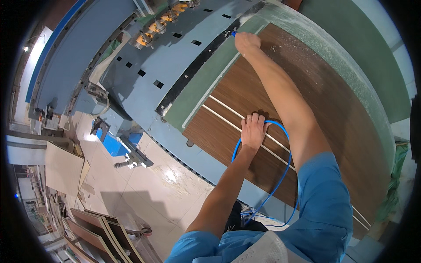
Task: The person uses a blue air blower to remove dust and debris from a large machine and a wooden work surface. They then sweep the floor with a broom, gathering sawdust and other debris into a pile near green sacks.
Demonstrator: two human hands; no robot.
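Note:
A dark brown wood-grain board [302,101] lies on a green-topped machine bed, with two pale parallel strips running along it. My left hand [253,131] is on the board over these strips, fingers bent. A thin blue hose [287,136] passes into this hand on its right side and shows again on its left; the grip itself is partly hidden. My right arm stretches across the board to its far edge. There my right hand [247,43] is closed round a small blue object [233,33]; only its end shows, so its kind is unclear.
A black strip [188,74] with white debris borders the green bed. Beyond it, several orange tool holders [157,27] line the blue-grey machine. Pale dust coats the bed's far right edge [333,48]. Loose panels [98,232] lean at lower left. Hose coils hang near my waist.

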